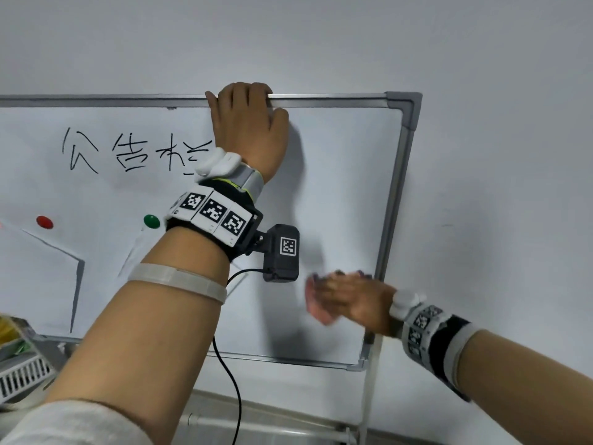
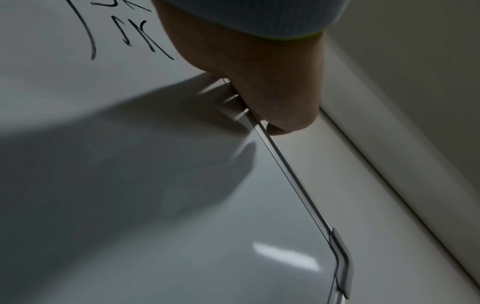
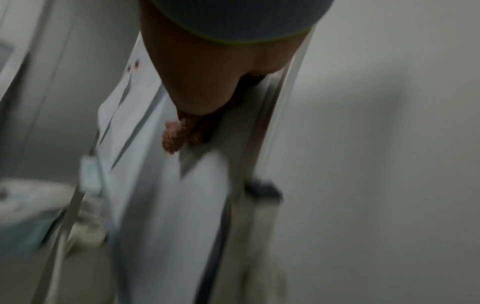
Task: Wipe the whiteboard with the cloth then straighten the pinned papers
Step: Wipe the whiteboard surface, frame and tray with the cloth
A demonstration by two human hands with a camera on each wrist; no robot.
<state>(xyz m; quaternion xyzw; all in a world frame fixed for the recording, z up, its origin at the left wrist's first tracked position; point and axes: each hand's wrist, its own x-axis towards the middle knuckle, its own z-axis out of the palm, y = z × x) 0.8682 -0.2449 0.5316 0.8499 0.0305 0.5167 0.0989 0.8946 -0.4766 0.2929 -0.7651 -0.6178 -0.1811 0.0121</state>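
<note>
The whiteboard (image 1: pixel 340 187) bears black writing (image 1: pixel 128 152) at its upper left. Two tilted white papers hang lower left: one (image 1: pixel 35 271) by a red magnet (image 1: pixel 44 222), one (image 1: pixel 133 252) under a green magnet (image 1: pixel 151 221), partly hidden by my forearm. My left hand (image 1: pixel 247 117) grips the board's top frame (image 1: pixel 327 101), fingers curled over the edge (image 2: pixel 275 115). My right hand (image 1: pixel 349 300) presses a pink cloth (image 1: pixel 317 313) flat against the board's lower right; the hand is motion-blurred. In the right wrist view the cloth (image 3: pixel 172 135) pokes out from under the palm (image 3: pixel 207 72).
A white slotted basket (image 1: pixel 22 377) with coloured items sits at the lower left under the board. The board's stand leg (image 1: pixel 369 399) runs down on the right. A black cable (image 1: pixel 237 396) hangs from my left wrist camera. A plain wall (image 1: pixel 497 155) lies behind.
</note>
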